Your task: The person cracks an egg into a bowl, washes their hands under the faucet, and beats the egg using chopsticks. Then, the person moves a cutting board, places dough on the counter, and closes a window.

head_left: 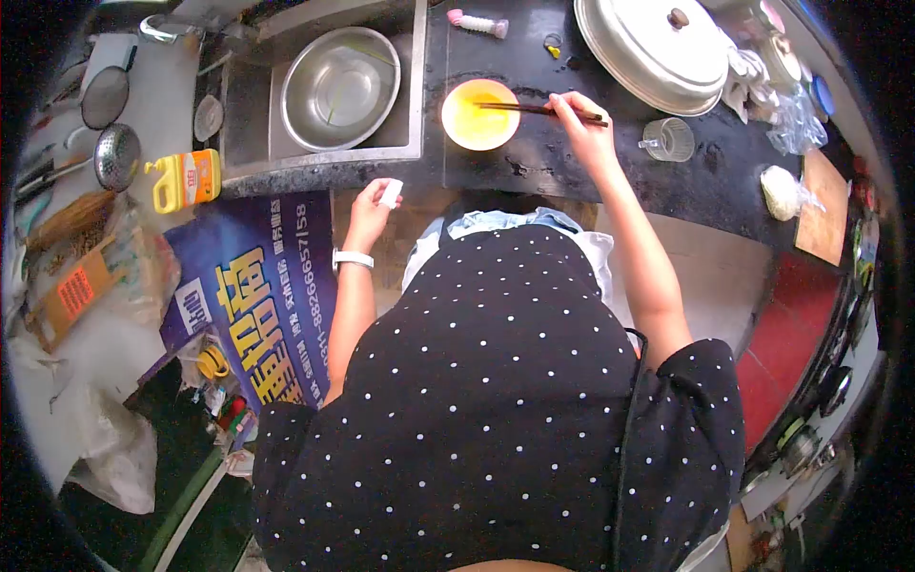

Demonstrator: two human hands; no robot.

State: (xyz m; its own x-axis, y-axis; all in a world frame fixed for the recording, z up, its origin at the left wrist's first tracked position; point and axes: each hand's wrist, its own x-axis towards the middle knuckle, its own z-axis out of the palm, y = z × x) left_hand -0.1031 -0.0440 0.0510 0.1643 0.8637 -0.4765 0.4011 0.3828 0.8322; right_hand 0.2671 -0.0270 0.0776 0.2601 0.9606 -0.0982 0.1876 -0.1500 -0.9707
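A bowl (467, 133) with yellow liquid, which looks like beaten egg, stands on the black counter. My right hand (583, 124) is closed on a pair of dark chopsticks (534, 110), whose tips reach into the liquid. Below the counter's front edge, left of the bowl, my left hand (374, 208) holds a small white object (391, 194), too small to name for certain. A white band circles my left wrist.
A metal basin (340, 91) sits in the sink (416, 95) at the left. A yellow jug (188, 181) stands beside the sink. Right of my right hand are a glass (667, 140), a large lidded pan (653, 48) and a cutting board (823, 207).
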